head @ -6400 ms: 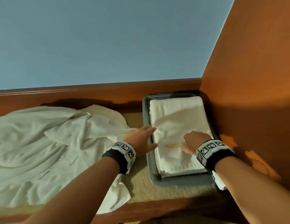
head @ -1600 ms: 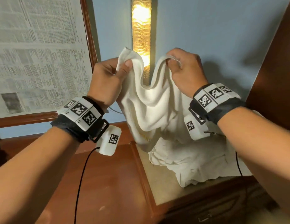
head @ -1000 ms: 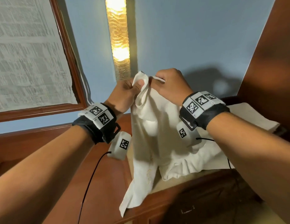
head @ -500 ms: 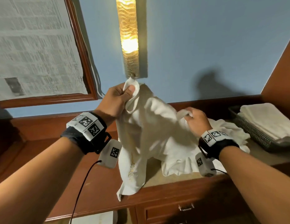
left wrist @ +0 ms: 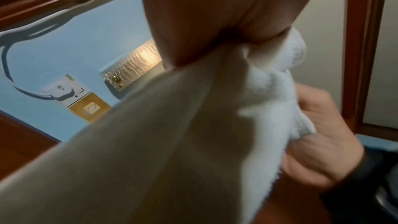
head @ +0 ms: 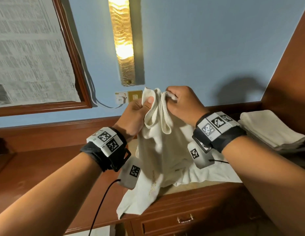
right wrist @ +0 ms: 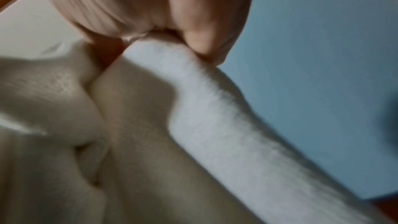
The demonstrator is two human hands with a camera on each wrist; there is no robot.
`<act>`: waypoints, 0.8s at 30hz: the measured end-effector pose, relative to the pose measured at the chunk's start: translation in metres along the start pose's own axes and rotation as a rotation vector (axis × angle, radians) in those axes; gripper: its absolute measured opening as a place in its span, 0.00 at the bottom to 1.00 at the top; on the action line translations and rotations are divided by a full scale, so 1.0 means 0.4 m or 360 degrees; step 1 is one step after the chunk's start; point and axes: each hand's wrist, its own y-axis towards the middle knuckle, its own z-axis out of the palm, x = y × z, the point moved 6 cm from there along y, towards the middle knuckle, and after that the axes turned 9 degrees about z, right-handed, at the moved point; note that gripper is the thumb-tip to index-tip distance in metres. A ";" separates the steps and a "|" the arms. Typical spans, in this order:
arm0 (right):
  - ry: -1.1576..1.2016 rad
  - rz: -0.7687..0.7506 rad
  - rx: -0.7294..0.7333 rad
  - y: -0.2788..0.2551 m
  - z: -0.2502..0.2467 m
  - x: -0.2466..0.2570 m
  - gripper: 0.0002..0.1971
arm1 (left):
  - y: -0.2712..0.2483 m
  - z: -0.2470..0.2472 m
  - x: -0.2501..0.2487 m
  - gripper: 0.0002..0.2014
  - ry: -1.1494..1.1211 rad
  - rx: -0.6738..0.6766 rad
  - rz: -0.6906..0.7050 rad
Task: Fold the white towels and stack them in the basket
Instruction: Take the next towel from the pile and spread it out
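A white towel (head: 158, 150) hangs in the air above the wooden counter, its lower end draped over the counter's front edge. My left hand (head: 139, 108) pinches one top part of it between thumb and fingers. My right hand (head: 179, 103) grips the top edge right beside it, the two hands almost touching. In the left wrist view the towel (left wrist: 172, 142) fills the frame, and the right wrist view shows my fingers (right wrist: 204, 37) clamped on its hem (right wrist: 215, 108). Folded white towels (head: 267, 128) lie stacked at the far right, the basket under them mostly hidden.
More loose white cloth (head: 213, 172) lies on the counter under my right wrist. A lit wall lamp (head: 122, 40), a wall socket (head: 122, 97) and a framed newspaper panel (head: 29, 51) are on the blue wall. A wooden side panel (head: 291, 74) rises at right. Drawers (head: 184, 218) sit below.
My right hand has come up from lower on the towel and now grips the top edge close beside my left hand. The towel hangs narrower and bunched.
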 end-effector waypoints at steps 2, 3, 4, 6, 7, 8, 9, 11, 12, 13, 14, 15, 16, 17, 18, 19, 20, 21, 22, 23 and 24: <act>0.0235 0.0180 0.0163 -0.040 0.006 -0.042 0.13 | 0.000 0.005 -0.002 0.27 0.0037 -0.0022 0.0044; 0.0270 0.0262 0.0262 -0.063 0.017 -0.063 0.11 | 0.001 0.003 -0.004 0.25 0.0057 -0.0027 0.0049; 0.0208 0.0332 0.0343 -0.086 0.033 -0.088 0.09 | 0.002 0.001 -0.008 0.22 0.0079 -0.0027 0.0046; -0.0035 0.0461 0.0409 -0.122 0.063 -0.156 0.06 | 0.004 -0.010 -0.013 0.19 0.0114 -0.0028 0.0041; -0.0108 0.0536 0.0397 -0.136 0.070 -0.200 0.07 | 0.003 -0.017 -0.017 0.19 0.0112 -0.0031 0.0035; -0.0173 0.0605 0.0387 -0.149 0.076 -0.252 0.09 | 0.002 -0.026 -0.021 0.20 0.0103 -0.0047 0.0031; -0.0279 0.0667 0.0374 -0.163 0.076 -0.302 0.12 | -0.003 -0.035 -0.025 0.20 0.0103 -0.0064 0.0029; -0.0478 0.0853 0.0323 -0.192 0.060 -0.401 0.16 | -0.019 -0.051 -0.028 0.20 0.0153 -0.0077 0.0022; -0.0452 0.0947 0.0254 -0.202 0.047 -0.431 0.14 | -0.029 -0.058 -0.025 0.19 0.0193 -0.0085 0.0010; -0.0351 0.0997 0.0159 -0.203 0.036 -0.438 0.10 | -0.038 -0.064 -0.022 0.19 0.0217 -0.0091 -0.0007; -0.0235 0.0958 0.0053 -0.192 0.026 -0.419 0.06 | -0.046 -0.069 -0.018 0.19 0.0216 -0.0097 -0.0028; -0.0167 0.0847 -0.0028 -0.170 0.018 -0.375 0.07 | -0.052 -0.074 -0.014 0.18 0.0215 -0.0104 -0.0045; -0.0113 0.0702 -0.0074 -0.144 0.014 -0.319 0.10 | -0.056 -0.077 -0.012 0.18 0.0213 -0.0110 -0.0063; -0.0048 0.0556 -0.0095 -0.117 0.012 -0.255 0.12 | -0.059 -0.078 -0.015 0.18 0.0203 -0.0116 -0.0078; 0.0015 0.0411 -0.0105 -0.093 0.010 -0.188 0.13 | -0.061 -0.079 -0.020 0.18 0.0179 -0.0123 -0.0085; 0.0033 0.0268 -0.0112 -0.073 0.009 -0.121 0.14 | -0.062 -0.080 -0.029 0.18 0.0150 -0.0123 -0.0081; 0.0025 0.0138 -0.0111 -0.057 0.011 -0.067 0.13 | -0.065 -0.080 -0.040 0.19 0.0119 -0.0123 -0.0075; 0.0003 0.0043 -0.0093 -0.044 0.014 -0.017 0.11 | -0.068 -0.081 -0.051 0.20 0.0090 -0.0123 -0.0065; -0.0023 -0.0027 -0.0073 -0.034 0.021 0.021 0.09 | -0.071 -0.083 -0.059 0.21 0.0051 -0.0128 -0.0045; -0.0043 -0.0071 -0.0063 -0.025 0.029 0.048 0.07 | -0.075 -0.086 -0.066 0.23 0.0003 -0.0137 -0.0024; -0.0056 -0.0091 -0.0064 -0.018 0.037 0.069 0.06 | -0.080 -0.089 -0.072 0.25 -0.0054 -0.0149 -0.0017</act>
